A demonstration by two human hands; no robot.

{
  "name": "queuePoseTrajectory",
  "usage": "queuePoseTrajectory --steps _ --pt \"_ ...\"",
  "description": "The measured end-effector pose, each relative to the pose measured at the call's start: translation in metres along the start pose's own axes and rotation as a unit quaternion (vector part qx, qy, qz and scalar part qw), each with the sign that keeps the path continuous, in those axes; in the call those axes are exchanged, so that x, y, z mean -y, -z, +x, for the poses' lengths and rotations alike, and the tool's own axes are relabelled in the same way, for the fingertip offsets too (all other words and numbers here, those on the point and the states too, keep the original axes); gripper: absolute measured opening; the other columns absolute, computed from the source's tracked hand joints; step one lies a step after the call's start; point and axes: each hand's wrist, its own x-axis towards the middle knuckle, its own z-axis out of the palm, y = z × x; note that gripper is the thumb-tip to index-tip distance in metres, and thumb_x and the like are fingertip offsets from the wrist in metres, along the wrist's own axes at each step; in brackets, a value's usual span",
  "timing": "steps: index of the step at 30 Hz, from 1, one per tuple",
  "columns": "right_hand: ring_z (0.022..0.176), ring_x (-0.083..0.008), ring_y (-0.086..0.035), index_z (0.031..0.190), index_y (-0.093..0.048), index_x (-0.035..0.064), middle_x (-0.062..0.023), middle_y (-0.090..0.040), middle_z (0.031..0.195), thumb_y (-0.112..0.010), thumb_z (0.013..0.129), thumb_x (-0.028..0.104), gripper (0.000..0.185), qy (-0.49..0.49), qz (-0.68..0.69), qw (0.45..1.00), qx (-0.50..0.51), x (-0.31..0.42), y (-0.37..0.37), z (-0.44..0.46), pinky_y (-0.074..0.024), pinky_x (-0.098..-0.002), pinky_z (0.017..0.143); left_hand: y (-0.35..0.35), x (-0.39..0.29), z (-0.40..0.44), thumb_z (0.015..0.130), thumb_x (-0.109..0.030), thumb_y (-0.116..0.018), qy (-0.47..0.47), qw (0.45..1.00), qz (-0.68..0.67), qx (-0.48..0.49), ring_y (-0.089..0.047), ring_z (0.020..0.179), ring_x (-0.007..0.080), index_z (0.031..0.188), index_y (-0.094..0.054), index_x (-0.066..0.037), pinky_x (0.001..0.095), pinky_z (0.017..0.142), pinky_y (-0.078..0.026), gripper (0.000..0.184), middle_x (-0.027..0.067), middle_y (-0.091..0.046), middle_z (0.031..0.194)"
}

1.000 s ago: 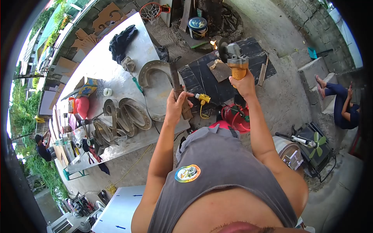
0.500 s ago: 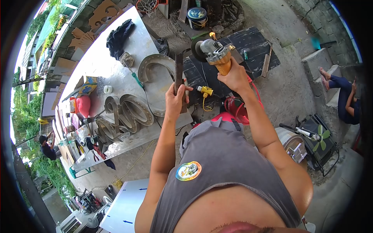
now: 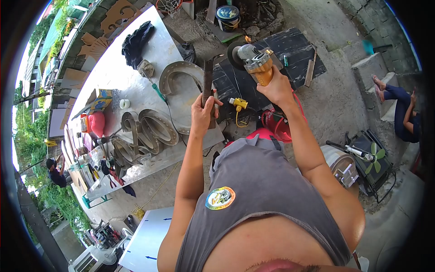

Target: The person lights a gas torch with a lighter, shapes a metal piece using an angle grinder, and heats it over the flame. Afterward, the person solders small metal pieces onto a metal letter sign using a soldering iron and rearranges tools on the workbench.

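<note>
Closer together now, right hand [image 3: 276,87] holds 1 grinder [image 3: 259,64] and left hand [image 3: 202,113] 1 bar [image 3: 208,78] in closed grips.

Counter: we see curled metal strips [image 3: 156,131], a black cloth [image 3: 137,44], a stone [image 3: 146,68] and a pink bag [image 3: 96,124] on bare metal [image 3: 102,81]
Floor: we see a bucket [image 3: 228,19] near black boards [image 3: 290,50]

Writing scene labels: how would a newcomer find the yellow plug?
Start at the black panels beyond the wearer's body. Between the left hand and the right hand, by the panels' near edge, is a small yellow plug. Unlike the orange-yellow grinder, it is unheld, and a yellow cord loops from it.
</note>
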Motion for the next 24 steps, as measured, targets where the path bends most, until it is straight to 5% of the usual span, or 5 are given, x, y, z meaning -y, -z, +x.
queuePoseTrajectory --steps 24 --pt "0.112 -0.0427 -0.068 0.133 -0.058 0.0028 -0.0256 -0.072 0.116 -0.083 0.071 0.028 0.072 -0.004 0.018 1.0 0.009 -0.015 0.004 -0.018 -0.0541 -0.0453 0.098 0.001 0.016 -0.006 0.106 -0.021 -0.058 0.007 1.0 0.011 0.029 -0.055 0.057 0.0084 0.133 -0.058 0.001 0.0242 0.054 -0.045 0.035 0.0074 -0.07 0.087"
